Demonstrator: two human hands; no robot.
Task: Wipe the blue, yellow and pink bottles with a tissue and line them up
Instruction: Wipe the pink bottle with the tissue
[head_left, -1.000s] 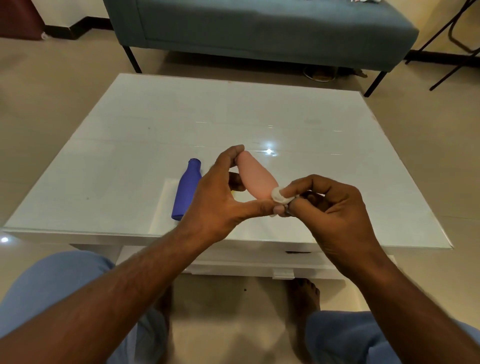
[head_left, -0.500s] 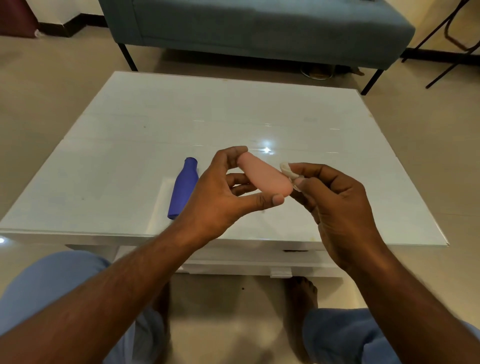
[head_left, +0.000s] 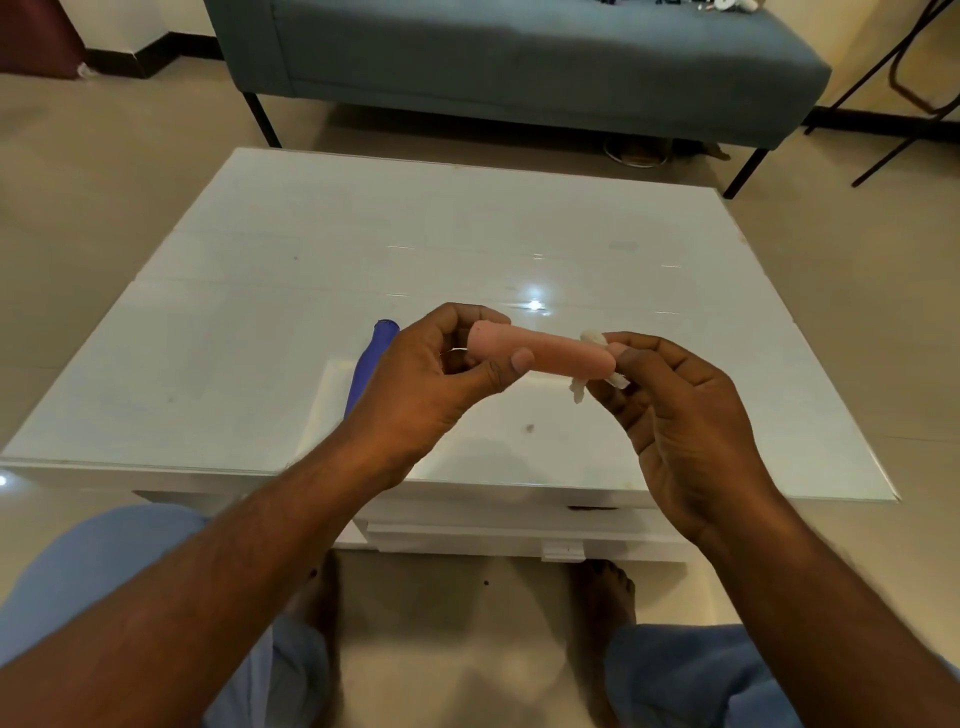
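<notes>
Two hands hold a pink bottle over a white table.

The left hand (head_left: 436, 384) grips one end of the pink bottle (head_left: 540, 354) with its thumb and fingers, and the bottle lies sideways in the air above the near part of the table (head_left: 260, 322). The right hand (head_left: 675, 415) pinches a small white tissue (head_left: 589, 364) against the other end of the bottle. The tissue is crumpled, and bits of it poke out above and below the bottle. The blue bottle (head_left: 371, 358) lies flat on the table just behind the left hand, with its narrow top pointing far, and most of it is hidden, so I cannot tell much more. A gray-blue bench (head_left: 519, 57) stands on the floor past the far side of the table.
</notes>
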